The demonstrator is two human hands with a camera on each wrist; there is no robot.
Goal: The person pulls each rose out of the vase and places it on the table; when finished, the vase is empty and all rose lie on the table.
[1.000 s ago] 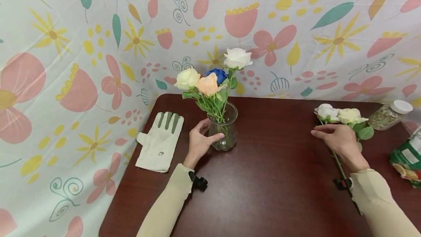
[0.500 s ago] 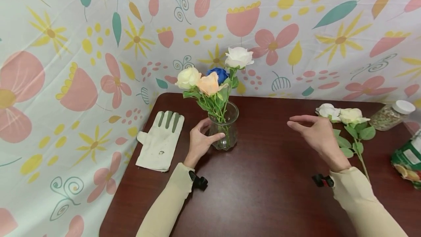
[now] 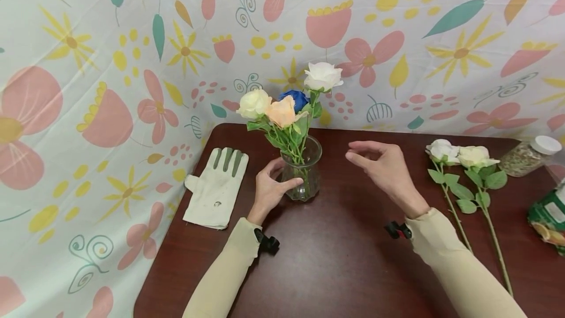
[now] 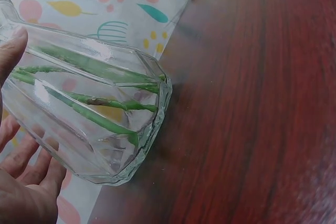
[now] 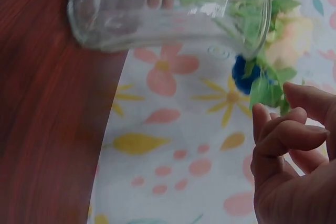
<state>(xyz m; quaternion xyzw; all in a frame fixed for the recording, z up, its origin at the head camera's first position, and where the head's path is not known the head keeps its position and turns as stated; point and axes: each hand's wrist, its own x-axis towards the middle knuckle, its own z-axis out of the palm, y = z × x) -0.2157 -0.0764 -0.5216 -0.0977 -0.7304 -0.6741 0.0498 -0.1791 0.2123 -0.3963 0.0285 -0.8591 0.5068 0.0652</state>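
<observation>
In the head view a clear glass vase (image 3: 312,178) stands upright on the table, holding a cream rose (image 3: 254,104), a peach rose (image 3: 281,112), a blue rose (image 3: 294,99) and a taller white rose (image 3: 323,76). My left hand (image 3: 270,188) grips the vase from the left, thumb in front and fingers behind. Green stems (image 4: 100,106) show through the glass in the left wrist view. To the right of the vase and apart from it, my right hand (image 3: 385,166) hovers with fingers loosely bent, nothing between them; the right wrist view shows this hand (image 5: 296,153) too.
Another white rose (image 3: 443,151) and cream rose (image 3: 476,156) lie on the right side of the dark red table (image 3: 326,269). Beyond them are a white-lidded jar (image 3: 527,157) and a green package (image 3: 549,215). A pale work glove (image 3: 216,190) lies left of the vase. Patterned cloth (image 3: 154,28) hangs behind.
My right hand has moved left, from above the lying roses to near the vase, uncovering their stems. My left hand stays on the vase.
</observation>
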